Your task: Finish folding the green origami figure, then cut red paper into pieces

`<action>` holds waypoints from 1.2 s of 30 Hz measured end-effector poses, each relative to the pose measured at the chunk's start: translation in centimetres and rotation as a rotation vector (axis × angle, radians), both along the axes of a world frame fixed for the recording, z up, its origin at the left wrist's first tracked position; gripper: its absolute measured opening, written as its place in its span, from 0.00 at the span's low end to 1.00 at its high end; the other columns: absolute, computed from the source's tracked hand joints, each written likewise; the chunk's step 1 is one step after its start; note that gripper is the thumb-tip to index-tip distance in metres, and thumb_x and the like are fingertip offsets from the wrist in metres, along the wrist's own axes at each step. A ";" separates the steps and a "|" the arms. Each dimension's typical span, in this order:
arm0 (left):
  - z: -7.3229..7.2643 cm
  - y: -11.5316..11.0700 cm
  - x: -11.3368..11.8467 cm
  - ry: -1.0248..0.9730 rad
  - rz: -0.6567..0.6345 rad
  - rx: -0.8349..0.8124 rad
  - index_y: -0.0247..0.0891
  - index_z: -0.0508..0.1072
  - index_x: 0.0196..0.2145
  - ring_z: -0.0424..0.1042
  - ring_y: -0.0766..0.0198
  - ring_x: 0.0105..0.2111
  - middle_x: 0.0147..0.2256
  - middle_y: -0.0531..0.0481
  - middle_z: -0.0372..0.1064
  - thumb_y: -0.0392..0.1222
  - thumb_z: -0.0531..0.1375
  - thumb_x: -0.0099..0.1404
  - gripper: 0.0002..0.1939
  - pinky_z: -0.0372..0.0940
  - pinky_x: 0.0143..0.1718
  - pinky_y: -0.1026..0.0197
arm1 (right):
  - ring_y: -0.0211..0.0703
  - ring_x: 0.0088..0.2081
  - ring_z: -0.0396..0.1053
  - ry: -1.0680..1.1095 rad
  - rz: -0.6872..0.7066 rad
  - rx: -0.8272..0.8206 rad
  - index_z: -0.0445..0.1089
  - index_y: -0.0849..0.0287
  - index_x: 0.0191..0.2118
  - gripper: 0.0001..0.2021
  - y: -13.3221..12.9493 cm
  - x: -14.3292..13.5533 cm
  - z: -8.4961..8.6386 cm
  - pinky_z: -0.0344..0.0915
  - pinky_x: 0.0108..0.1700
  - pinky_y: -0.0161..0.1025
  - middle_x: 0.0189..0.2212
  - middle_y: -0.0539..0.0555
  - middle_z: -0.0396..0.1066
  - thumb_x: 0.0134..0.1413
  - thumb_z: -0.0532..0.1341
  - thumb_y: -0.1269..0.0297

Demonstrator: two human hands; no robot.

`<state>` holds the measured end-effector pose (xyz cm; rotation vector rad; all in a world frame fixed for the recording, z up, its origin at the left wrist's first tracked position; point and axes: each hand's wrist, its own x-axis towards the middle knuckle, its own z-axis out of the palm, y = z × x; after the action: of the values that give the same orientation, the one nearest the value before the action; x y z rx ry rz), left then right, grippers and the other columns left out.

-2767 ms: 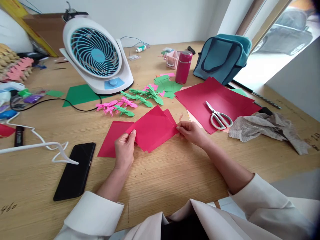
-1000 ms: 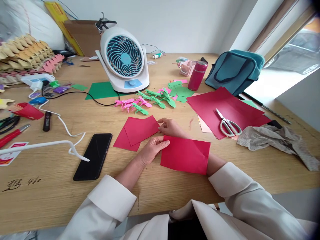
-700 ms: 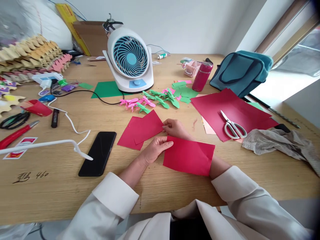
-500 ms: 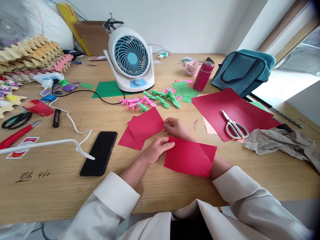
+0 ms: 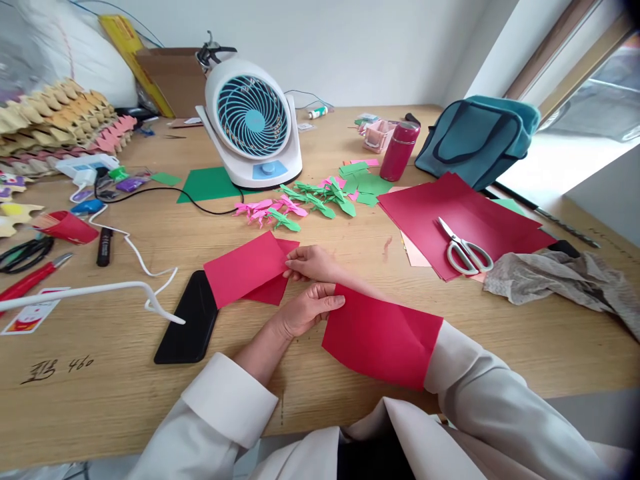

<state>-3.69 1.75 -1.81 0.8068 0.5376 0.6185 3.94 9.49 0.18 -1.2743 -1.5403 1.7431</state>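
Observation:
My left hand [image 5: 311, 309] pinches the left corner of a red paper sheet [image 5: 383, 337], thumb on top. That sheet hangs over my right forearm and hides part of it. Just beyond, my right hand [image 5: 311, 263] grips the right edge of another red paper piece [image 5: 245, 268] between thumb and fingers. Beneath that piece a further red paper piece [image 5: 270, 291] lies on the table, partly covered. The left end of the held piece reaches over the corner of a black phone [image 5: 187, 327].
White-handled scissors [image 5: 464, 248] rest on large red sheets [image 5: 500, 220] at the right. Pink and green paper shapes [image 5: 300, 202] lie before a fan [image 5: 253, 127]. A red bottle [image 5: 400, 151] and a teal bag [image 5: 475, 143] stand behind; a white bent rod [image 5: 100, 288] crosses the left.
My right hand has moved left with the red paper piece, now over the phone's corner. The sheet in my left hand has tilted, its right end lower. The whole view has shifted slightly.

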 end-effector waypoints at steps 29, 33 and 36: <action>-0.1 0.2 -0.1 0.058 0.066 -0.010 0.39 0.81 0.35 0.78 0.58 0.38 0.35 0.48 0.80 0.46 0.70 0.55 0.11 0.69 0.41 0.60 | 0.33 0.19 0.66 -0.023 -0.098 0.296 0.69 0.58 0.35 0.00 1.4 1.6 -2.4 0.63 0.24 0.30 0.18 0.44 0.68 0.57 0.61 0.69; 0.1 0.4 0.1 0.073 0.214 -0.036 0.39 0.81 0.35 0.78 0.57 0.37 0.33 0.48 0.80 0.46 0.71 0.51 0.14 0.69 0.40 0.59 | 0.34 0.24 0.68 0.027 -0.070 0.275 0.70 0.60 0.33 0.04 1.2 3.4 -1.8 0.64 0.28 0.31 0.20 0.46 0.70 0.58 0.59 0.68; 0.1 0.8 0.4 0.072 0.423 0.012 0.38 0.80 0.37 0.78 0.57 0.36 0.33 0.48 0.79 0.48 0.71 0.51 0.16 0.69 0.40 0.58 | 0.34 0.25 0.68 0.068 -0.075 0.235 0.72 0.60 0.33 0.08 0.2 6.8 -0.9 0.64 0.29 0.31 0.23 0.48 0.72 0.58 0.60 0.61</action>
<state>-3.25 2.59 -1.67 0.7328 0.7801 0.9841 10.71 9.66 -0.69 -1.1293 -1.5847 1.4933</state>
